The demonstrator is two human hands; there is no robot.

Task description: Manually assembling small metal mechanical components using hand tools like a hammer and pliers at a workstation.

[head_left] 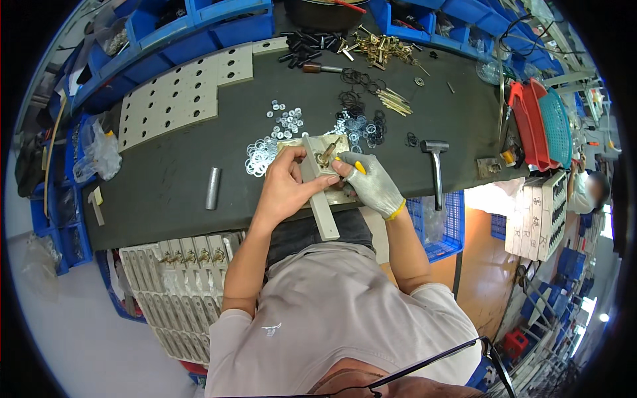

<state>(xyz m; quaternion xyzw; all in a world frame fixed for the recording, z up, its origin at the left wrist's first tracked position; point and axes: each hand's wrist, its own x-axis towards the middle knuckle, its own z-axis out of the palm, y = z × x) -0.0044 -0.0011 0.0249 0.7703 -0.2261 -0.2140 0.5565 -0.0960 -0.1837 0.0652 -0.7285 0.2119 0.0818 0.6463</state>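
Note:
My left hand (286,184), bare, is closed round a long light-grey metal plate (322,215), which lies slantwise with its near end over my lap. A brass-coloured part (327,152) stands up beside the plate's far half. My right hand (371,184) wears a grey-white glove; its bare thumb and fingers pinch close against that part, and what lies between the tips is hidden. A small yellow piece (359,167) shows at these fingers; I cannot make out what it is. Under both hands sits a pale block or board (286,142), mostly covered.
White rings (260,158), small round caps (289,121) and black rings (352,101) lie beyond my hands. A hammer (435,166) rests at right, a metal cylinder (213,188) at left. Drilled plates (169,99), blue bins (232,26) and a red basket (529,123) line the bench.

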